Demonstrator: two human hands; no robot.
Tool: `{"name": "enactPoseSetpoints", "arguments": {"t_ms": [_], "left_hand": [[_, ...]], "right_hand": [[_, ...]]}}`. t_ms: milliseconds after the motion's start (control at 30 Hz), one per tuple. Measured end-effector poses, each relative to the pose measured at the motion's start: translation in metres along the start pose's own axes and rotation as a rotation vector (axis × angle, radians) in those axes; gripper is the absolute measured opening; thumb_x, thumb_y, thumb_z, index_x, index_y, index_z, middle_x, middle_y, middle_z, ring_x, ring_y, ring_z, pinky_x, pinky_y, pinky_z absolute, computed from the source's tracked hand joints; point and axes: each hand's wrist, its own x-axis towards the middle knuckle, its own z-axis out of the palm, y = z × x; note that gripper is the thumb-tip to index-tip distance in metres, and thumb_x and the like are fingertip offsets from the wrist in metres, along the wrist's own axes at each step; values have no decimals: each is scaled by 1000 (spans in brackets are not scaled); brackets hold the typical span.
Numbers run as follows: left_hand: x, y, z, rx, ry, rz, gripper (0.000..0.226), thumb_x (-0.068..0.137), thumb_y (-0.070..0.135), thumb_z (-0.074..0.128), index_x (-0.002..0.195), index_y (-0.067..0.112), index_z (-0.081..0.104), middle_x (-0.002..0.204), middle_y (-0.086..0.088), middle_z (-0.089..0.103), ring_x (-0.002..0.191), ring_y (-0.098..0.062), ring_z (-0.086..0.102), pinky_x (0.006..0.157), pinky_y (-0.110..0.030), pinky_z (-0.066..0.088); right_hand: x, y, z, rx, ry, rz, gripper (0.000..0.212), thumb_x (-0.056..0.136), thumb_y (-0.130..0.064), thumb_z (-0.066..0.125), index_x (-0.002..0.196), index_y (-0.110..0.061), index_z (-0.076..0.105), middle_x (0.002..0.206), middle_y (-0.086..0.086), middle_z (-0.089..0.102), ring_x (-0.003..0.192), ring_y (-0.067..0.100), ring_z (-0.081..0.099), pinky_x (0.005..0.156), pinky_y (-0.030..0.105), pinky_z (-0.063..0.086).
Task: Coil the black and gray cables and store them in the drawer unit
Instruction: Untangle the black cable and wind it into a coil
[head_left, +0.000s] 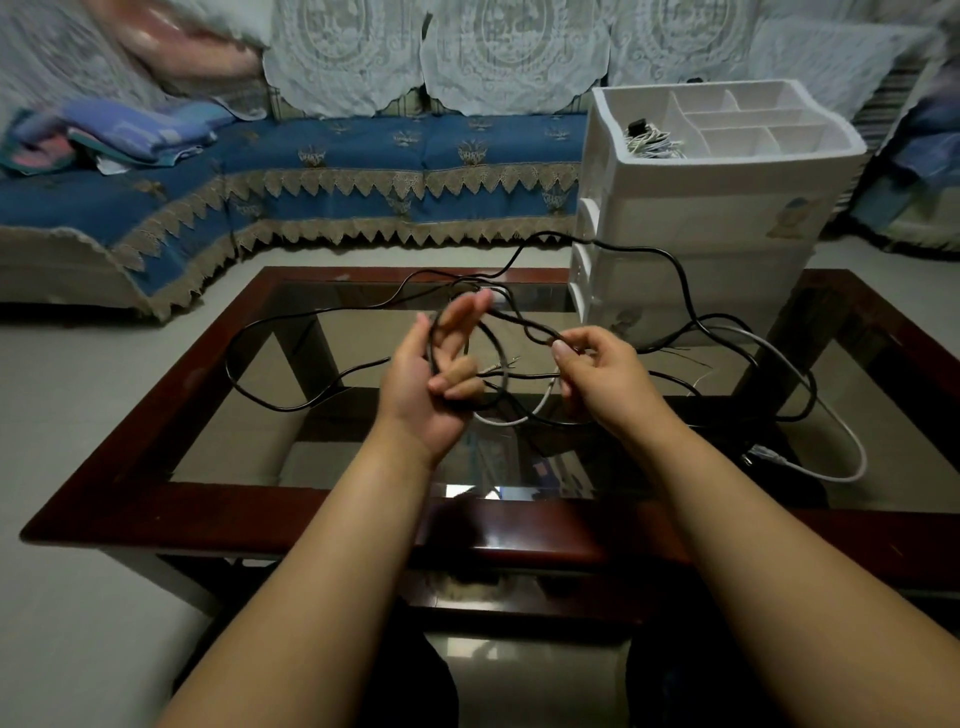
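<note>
coiling looks underway: left hand (436, 374) holds loops of the black cable (270, 400), right hand (592, 369) pinches a strand. its slack sprawls over the counter (130, 457), crossing the gray cable (831, 421), so pulling could snag or drag it.

There is just the one camera, worn on the person's head, looking forward and down across the glass worktop (363, 457) from close in, with the sofa (363, 150) beyond; the wide lens seems to blur the edges.
</note>
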Motion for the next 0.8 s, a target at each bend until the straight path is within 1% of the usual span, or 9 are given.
{"name": "enactPoseSetpoints", "arguments": {"t_ms": [67,133,300,367,433,533,633,733,800], "left_hand": [[1,13,-5,-19,76,67,48,103,41,24,115,11,60,128,-5,63,30,-4,31,31,-10,24],[2,20,-9,-18,146,111,48,103,42,24,119,13,58,132,-5,61,31,-5,31,32,-10,24],[0,19,-11,175,203,215,47,103,43,24,124,15,54,133,-1,57,38,-4,32,37,-12,27],[0,15,-10,378,201,292,44,104,39,25,125,13,54,134,1,56,40,-3,33,39,-15,28],[-2,10,-8,634,191,385,39,105,33,23,121,15,55,135,4,55,41,-3,34,41,-15,28],[-4,0,-5,933,114,467,31,106,28,22,106,18,52,124,4,58,41,-5,41,42,-14,34],[-3,-8,-8,1108,31,441,30,105,30,26,124,23,48,92,-4,64,59,-15,60,46,-24,46],[0,-11,-16,1287,-14,426,32,104,33,28,124,26,51,104,-1,64,87,-15,68,59,-37,55],[1,-12,-19,1334,-35,385,33,104,33,29,123,22,54,102,-1,65,88,-11,67,64,-36,57]], "right_hand": [[-1,-1,-6,139,10,112,18,97,-27,51,107,-14,58,60,-1,54,49,6,51,51,21,47],[-1,1,-8,73,52,105,16,97,-29,52,102,-16,60,63,-1,56,52,8,52,52,23,46],[-9,-2,9,-789,22,-125,18,95,-36,47,107,-28,59,95,-6,63,86,18,59,70,35,49],[-15,-3,20,-949,-67,-218,25,94,-28,48,116,-27,59,110,-3,63,101,22,59,79,35,48],[-20,-1,31,-1029,-152,-310,29,91,-19,50,119,-24,58,116,-1,62,110,23,56,83,35,46],[-22,0,39,-1113,-210,-471,28,89,-12,52,115,-22,59,110,-2,62,107,22,54,77,34,42],[-24,-6,41,-1145,-241,-635,26,90,-13,51,112,-23,61,105,-4,65,103,21,54,71,30,31],[-24,-11,39,-1108,-270,-666,22,92,-17,53,107,-28,63,102,-8,66,105,18,53,71,29,25],[-26,-14,34,-1074,-294,-635,20,91,-18,54,102,-30,65,101,-10,64,103,16,53,72,30,27]]}}
